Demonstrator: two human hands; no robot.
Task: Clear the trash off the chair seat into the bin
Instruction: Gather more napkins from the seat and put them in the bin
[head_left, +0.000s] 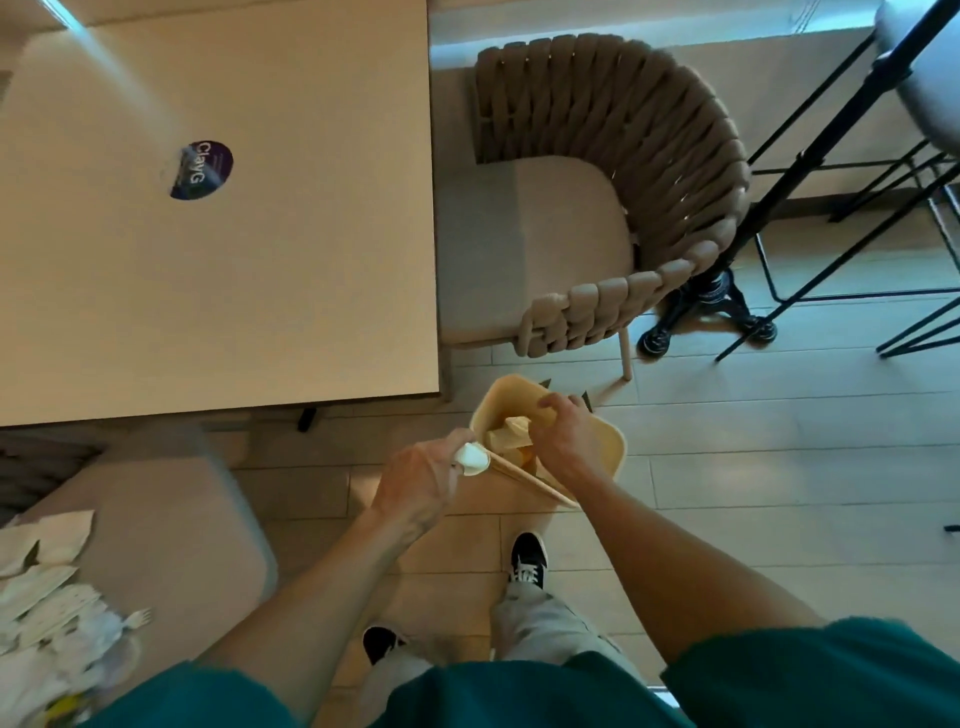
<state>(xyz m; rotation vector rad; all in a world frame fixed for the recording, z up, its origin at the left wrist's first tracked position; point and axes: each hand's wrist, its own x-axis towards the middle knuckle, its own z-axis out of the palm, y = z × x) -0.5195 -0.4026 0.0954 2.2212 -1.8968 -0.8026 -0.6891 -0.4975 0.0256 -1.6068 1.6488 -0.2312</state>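
Note:
A cream plastic bin (610, 441) stands on the floor between my feet and the table. My left hand (423, 480) grips a small white crumpled cup or wrapper (471, 458) at the bin's near rim. My right hand (563, 439) reaches into the bin, its fingers curled round a pale paper piece (511, 436). At the lower left a chair seat (171, 525) carries a heap of trash (47, 587): white napkins, wrappers and a plastic fork.
A beige table (249, 249) with a dark round sticker fills the upper left. A woven rope chair (613, 171) with a bare seat stands behind the bin. Black metal stool legs (810, 171) rise at the right. The floor is tiled.

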